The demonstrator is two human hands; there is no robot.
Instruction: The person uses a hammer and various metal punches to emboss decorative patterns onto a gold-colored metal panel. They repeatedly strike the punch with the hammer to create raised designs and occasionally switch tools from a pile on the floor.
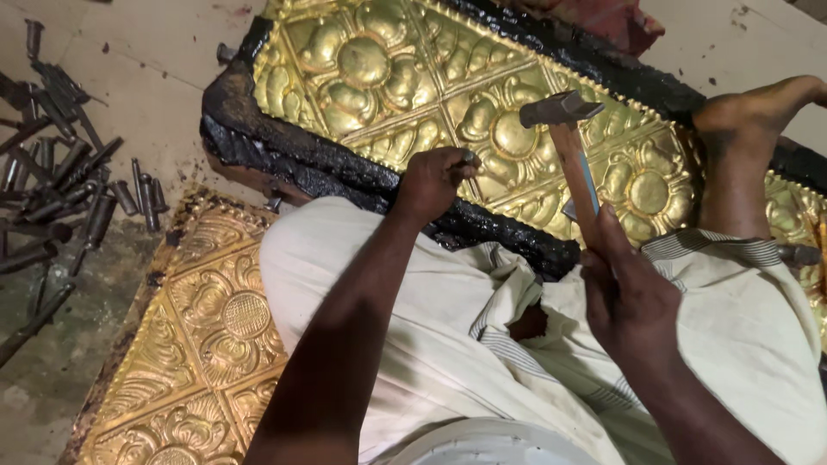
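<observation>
Hammer and punch over an embossed brass panel

The right hand (629,297) grips a wooden-handled hammer (564,129), its head raised above the golden relief sheet (413,77) bedded in black pitch (293,159). The left hand (435,181) is clenched round a small punch (468,157) — tip on the sheet. A bare foot (745,129) rests on the panel; a second panel (198,344) and loose steel punches (60,164) lie left.

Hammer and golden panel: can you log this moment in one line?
left hand: pinching punch on golden panel | right hand: hammer raised
</observation>
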